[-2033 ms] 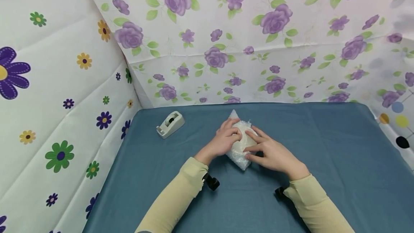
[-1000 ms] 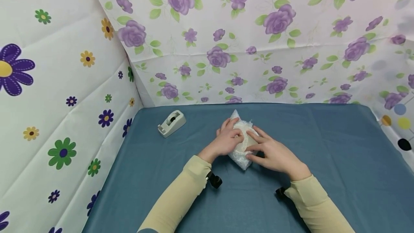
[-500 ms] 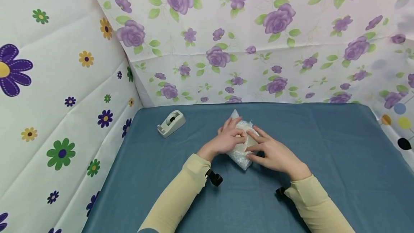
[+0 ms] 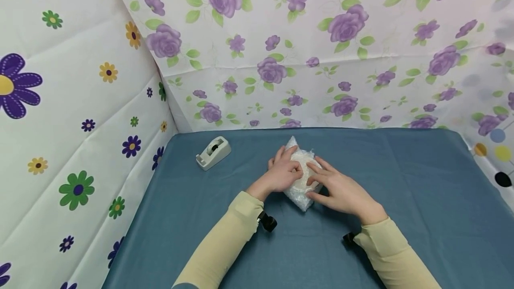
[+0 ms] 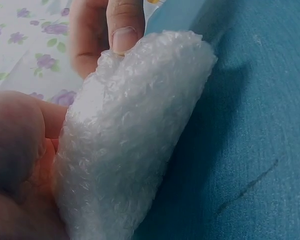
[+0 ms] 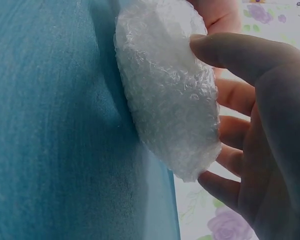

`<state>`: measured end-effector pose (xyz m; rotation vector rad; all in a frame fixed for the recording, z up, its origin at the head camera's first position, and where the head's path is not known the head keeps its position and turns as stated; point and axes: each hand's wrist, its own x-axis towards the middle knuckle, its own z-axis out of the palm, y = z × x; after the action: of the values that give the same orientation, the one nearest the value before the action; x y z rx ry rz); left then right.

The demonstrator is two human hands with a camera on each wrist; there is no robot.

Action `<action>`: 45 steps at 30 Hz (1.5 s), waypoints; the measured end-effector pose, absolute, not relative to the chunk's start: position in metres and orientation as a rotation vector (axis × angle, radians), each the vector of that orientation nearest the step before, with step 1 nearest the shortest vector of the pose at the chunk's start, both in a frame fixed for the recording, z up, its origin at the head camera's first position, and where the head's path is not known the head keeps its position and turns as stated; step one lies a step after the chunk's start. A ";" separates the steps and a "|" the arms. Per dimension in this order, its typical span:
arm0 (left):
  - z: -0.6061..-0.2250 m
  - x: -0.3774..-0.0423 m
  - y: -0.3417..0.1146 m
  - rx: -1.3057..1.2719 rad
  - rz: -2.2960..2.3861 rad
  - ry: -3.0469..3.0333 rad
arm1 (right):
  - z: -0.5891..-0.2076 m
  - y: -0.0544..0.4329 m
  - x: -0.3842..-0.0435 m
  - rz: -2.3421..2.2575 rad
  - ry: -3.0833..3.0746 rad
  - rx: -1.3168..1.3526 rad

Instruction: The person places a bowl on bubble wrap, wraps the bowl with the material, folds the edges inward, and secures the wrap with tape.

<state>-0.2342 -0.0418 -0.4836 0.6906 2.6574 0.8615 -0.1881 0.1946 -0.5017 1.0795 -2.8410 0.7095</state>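
Observation:
A packet wrapped in bubble wrap (image 4: 300,195) sits on the blue cloth between the two hands, with a pale rounded shape showing through its middle. My left hand (image 4: 277,176) grips its left side, fingers on the far edge and thumb on top. From the right, my right hand (image 4: 345,191) holds it, the thumb low and the fingers bent over the top and far side. Up close in the left wrist view, the bubble wrap (image 5: 135,120) leans against the palm. The right wrist view shows the thumb (image 6: 230,52) pressing the wrap and fingers behind it.
A white tape dispenser (image 4: 213,153) stands at the back left of the blue tablecloth (image 4: 409,182). Flowered sheets (image 4: 241,57) hang behind and at the sides. Small black cameras (image 4: 267,222) are strapped at both wrists.
The packet stays nearly in place. My left thumb has shifted slightly left since half a second ago. On the right hand, a finger has bent in more over the packet.

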 end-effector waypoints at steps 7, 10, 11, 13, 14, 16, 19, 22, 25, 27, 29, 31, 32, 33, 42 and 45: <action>-0.481 -0.234 -0.040 0.681 0.834 2.672 | -0.503 0.195 -0.189 0.667 -2.842 1.060; -0.481 -0.233 -0.040 0.676 0.825 2.673 | -0.504 0.195 -0.189 0.614 -2.835 1.080; -0.481 -0.234 -0.040 0.674 0.821 2.674 | -0.503 0.195 -0.189 0.596 -2.831 1.087; -0.481 -0.234 -0.039 0.672 0.817 2.676 | -0.503 0.195 -0.188 0.564 -2.830 1.090; -0.481 -0.234 -0.040 0.671 0.813 2.676 | -0.503 0.194 -0.188 0.552 -2.829 1.090; -0.482 -0.235 -0.039 0.666 0.808 2.679 | -0.503 0.193 -0.187 0.531 -2.825 1.086; -0.482 -0.235 -0.039 0.655 0.812 2.682 | -0.503 0.192 -0.187 0.509 -2.823 1.074; -0.482 -0.233 -0.038 0.642 0.798 2.692 | -0.503 0.191 -0.186 0.502 -2.822 1.070; -0.480 -0.231 -0.038 0.632 0.779 2.703 | -0.502 0.190 -0.185 0.503 -2.826 1.065; -0.478 -0.230 -0.038 0.623 0.761 2.710 | -0.502 0.190 -0.185 0.508 -2.830 1.058; -0.475 -0.228 -0.037 0.615 0.736 2.724 | -0.502 0.190 -0.184 0.515 -2.836 1.043; -0.472 -0.227 -0.037 0.608 0.700 2.746 | -0.502 0.189 -0.184 0.524 -2.843 1.026; -0.470 -0.226 -0.037 0.606 0.679 2.758 | -0.502 0.189 -0.184 0.527 -2.848 1.016; -0.469 -0.225 -0.037 0.605 0.659 2.769 | -0.502 0.189 -0.184 0.529 -2.851 1.008; -0.459 -0.220 -0.037 0.583 0.546 2.842 | -0.502 0.186 -0.182 0.545 -2.875 0.969; -0.456 -0.218 -0.037 0.560 0.524 2.869 | -0.503 0.185 -0.181 0.545 -2.863 0.965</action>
<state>-0.2176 -0.0365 -0.4557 0.5602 2.8689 0.5244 -0.1814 0.1850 -0.5025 0.9654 -2.8625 0.5448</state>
